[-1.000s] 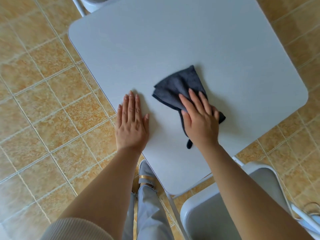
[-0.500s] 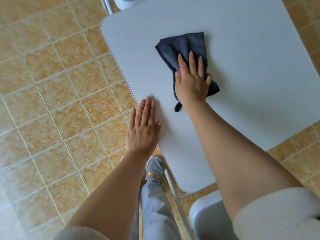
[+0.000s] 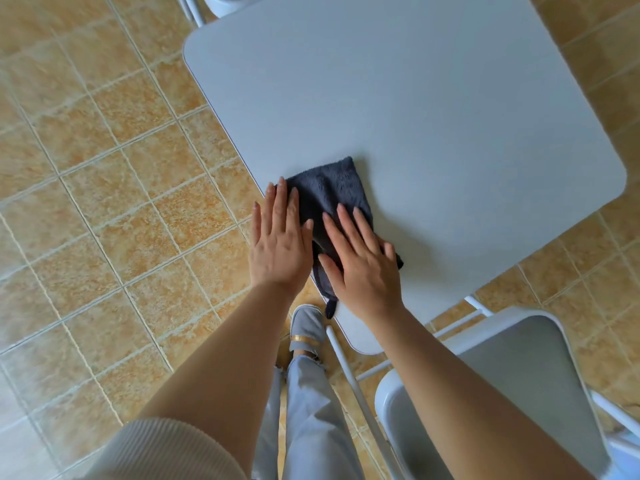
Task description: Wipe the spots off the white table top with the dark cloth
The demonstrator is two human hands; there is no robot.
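Seemingly flat hands [image 3: 360, 265] — dark cloth [image 3: 329, 192]

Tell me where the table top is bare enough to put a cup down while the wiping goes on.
The table top is bare from the dark cloth out to its far and right-hand edges. The crowded part is the near edge, where the left hand and right hand press flat side by side, the right on the cloth.

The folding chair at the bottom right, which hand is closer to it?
Right. The right hand lies flat on the dark cloth, on the side toward the folding chair. The left hand rests at the table edge, farther from it.
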